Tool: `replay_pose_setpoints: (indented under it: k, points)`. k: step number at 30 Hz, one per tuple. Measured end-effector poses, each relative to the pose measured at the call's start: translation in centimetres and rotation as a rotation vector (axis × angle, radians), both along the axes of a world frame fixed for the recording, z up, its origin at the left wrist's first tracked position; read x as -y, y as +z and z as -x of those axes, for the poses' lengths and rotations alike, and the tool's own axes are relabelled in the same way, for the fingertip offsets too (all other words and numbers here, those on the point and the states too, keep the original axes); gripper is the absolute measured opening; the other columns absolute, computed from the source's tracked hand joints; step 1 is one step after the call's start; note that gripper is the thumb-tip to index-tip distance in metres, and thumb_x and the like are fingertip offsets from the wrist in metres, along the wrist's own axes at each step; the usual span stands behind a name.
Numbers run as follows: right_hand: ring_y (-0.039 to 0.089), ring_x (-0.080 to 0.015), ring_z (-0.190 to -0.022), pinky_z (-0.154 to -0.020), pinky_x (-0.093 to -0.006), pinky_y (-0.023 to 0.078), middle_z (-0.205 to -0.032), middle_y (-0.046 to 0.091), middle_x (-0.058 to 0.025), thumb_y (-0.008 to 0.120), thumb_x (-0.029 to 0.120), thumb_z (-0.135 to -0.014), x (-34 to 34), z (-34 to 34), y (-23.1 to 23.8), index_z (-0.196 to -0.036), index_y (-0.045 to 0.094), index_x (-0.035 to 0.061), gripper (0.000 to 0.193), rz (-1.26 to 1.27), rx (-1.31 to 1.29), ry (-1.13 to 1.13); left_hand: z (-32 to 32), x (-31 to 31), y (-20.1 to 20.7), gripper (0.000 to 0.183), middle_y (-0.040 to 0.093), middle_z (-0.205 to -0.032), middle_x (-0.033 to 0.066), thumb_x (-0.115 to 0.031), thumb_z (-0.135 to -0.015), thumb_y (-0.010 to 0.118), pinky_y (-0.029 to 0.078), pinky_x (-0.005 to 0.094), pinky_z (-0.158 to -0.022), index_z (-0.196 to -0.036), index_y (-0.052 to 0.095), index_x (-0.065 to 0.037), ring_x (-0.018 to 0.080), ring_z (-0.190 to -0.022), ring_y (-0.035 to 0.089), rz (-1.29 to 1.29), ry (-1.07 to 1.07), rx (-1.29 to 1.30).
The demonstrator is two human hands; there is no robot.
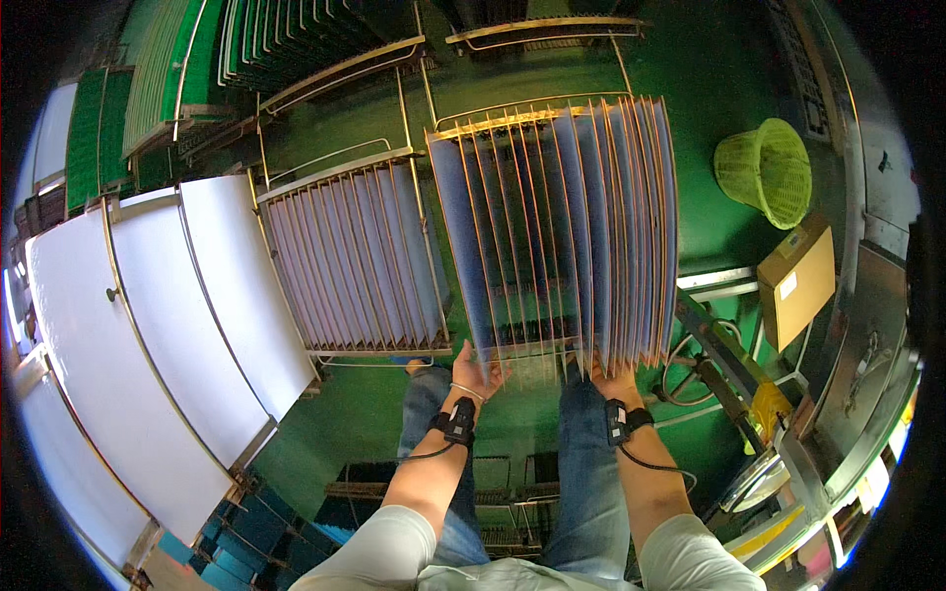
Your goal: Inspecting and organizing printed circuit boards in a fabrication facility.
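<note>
1. Some white boarding [163,295], crossed by rods, is at my far left.
2. Next comes a rack of pale sheets [360,261].
3. My left hand [476,374] is at the near end of the blue sheets, fingers partly spread; I cannot tell if it grips.
4. Those blue sheets [599,227] stand in a row before me.
5. My right hand [613,382] is under their near corners, fingers hidden, grip unclear.
6. Beyond: a yellow basket [744,172] and a box [798,284].

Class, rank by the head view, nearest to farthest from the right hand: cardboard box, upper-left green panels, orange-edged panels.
1. Orange-edged panels, at the right hand
2. Cardboard box, off to the right
3. Green panels, far upper left
</note>
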State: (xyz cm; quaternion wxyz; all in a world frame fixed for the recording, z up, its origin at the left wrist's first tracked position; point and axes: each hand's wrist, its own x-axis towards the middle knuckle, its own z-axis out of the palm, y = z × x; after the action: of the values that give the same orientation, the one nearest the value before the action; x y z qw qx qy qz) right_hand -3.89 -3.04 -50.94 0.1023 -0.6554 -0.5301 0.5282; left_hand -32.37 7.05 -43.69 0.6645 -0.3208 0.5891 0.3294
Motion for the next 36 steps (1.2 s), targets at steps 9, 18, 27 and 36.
replay_pose_setpoints:
  k: [9,18,27,36]
  points:
    - [0.052,-0.0324,-0.101,-0.085,-0.0440,0.044,-0.112,0.058,-0.0107,0.055,0.016,-0.078,-0.7,0.3,1.1,-0.107,0.063,0.0117,0.030,-0.123,0.264,0.119,-0.4,0.0,0.1,0.058,0.049,-0.065,0.0113,-0.054,-0.088,0.041,0.048,0.0318,-0.054,-0.100,0.050,0.002,0.0196,-0.050,0.046,-0.030,-0.026,0.002]
    - [0.054,-0.0291,-0.099,-0.084,-0.0412,0.046,-0.108,0.057,-0.0141,0.054,0.019,-0.083,-1.9,0.2,0.8,-0.104,0.060,0.0063,0.025,0.115,-0.151,-0.432,-0.2,-0.2,0.0,0.064,0.052,-0.076,0.0127,-0.056,-0.089,0.038,0.048,0.0409,-0.072,-0.108,0.046,0.005,0.0205,-0.054,0.045,-0.103,-0.063,0.012]
    - [0.053,-0.0299,-0.108,-0.093,-0.0436,0.044,-0.107,0.055,-0.0148,0.038,0.030,-0.096,-4.2,2.9,7.1,-0.118,0.042,-0.0033,0.040,0.728,-0.883,-1.418,5.0,5.4,-2.7,0.063,0.053,-0.103,0.0118,-0.049,-0.089,0.045,0.041,0.0420,-0.091,-0.133,0.033,-0.005,0.0293,-0.096,0.052,0.002,-0.228,0.219]
    - [0.054,-0.0254,-0.104,-0.092,-0.0378,0.044,-0.110,0.056,-0.0126,0.049,0.024,-0.092,-2.2,10.5,12.4,-0.123,0.042,0.0026,0.038,0.948,-0.791,-0.983,15.1,12.1,-1.5,0.057,0.052,-0.119,0.0140,-0.044,-0.089,0.049,0.049,0.0454,-0.084,-0.129,0.036,-0.006,0.0318,-0.098,0.057,0.174,-0.208,-0.046]
